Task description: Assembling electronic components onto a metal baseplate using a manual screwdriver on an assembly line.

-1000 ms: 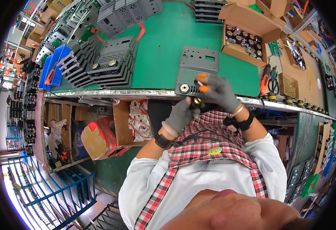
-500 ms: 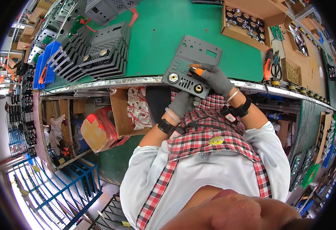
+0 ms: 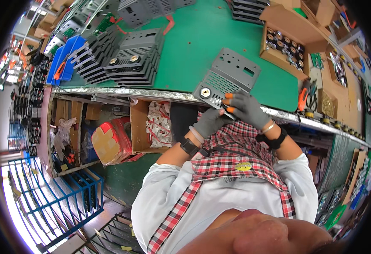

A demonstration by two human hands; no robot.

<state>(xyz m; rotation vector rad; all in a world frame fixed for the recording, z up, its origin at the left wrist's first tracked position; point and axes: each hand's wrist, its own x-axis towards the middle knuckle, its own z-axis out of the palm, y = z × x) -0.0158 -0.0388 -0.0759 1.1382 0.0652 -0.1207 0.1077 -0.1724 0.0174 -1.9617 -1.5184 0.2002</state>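
Note:
A grey metal panel [image 3: 235,70] with slots and round holes lies tilted across the front edge of the green bench. One brass-nutted fitting [image 3: 205,92] shows at its near left corner. My left hand [image 3: 211,123], in a grey glove, closes on the panel's near edge from below, thumb up beside it. My right hand [image 3: 250,111], gloved with orange fingertips, reaches over the near right corner with its fingers bent together. These fingers cover the spot there, so what they pinch is hidden.
Stacked grey panels [image 3: 136,53] with fittings stand at the left, near a blue bin [image 3: 69,59]. To the right are a cardboard box [image 3: 274,53] of round fittings, an orange-handled tool [image 3: 303,98] and scissors [image 3: 312,99]. Below the bench sits an open carton [image 3: 141,127].
My right hand has come down from above the slots onto the near right corner, covering the second fitting. My left hand has moved nearer to it. The whole view has shifted.

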